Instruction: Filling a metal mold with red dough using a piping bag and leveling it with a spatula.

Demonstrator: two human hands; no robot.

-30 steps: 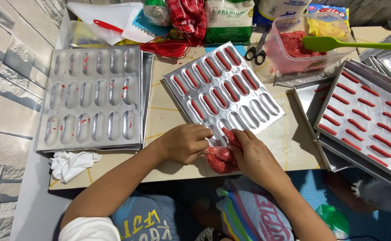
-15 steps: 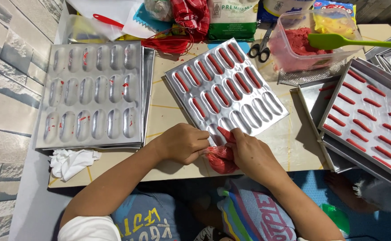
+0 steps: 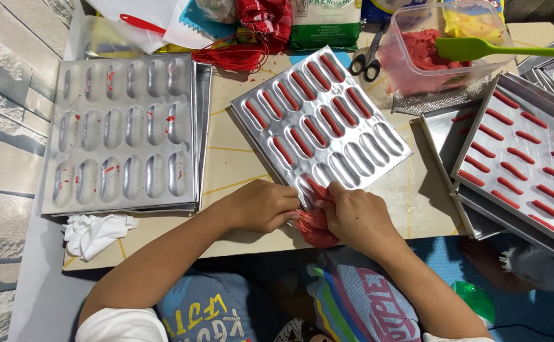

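Counting now: two hands showing, four mould trays lying in view, one pair of scissors (image 3: 367, 58), one green spatula (image 3: 479, 47), one clear tub (image 3: 444, 60), one white rag (image 3: 96, 231).

Black-handled scissors (image 3: 365, 58), a green spatula (image 3: 479, 48), a crumpled white cloth (image 3: 94, 232).

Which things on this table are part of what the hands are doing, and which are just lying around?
In use: left hand, right hand, red piping bag, mould tray, tub of red paste with green spatula.

Lying about: scissors, white cloth, empty mould tray, red string.
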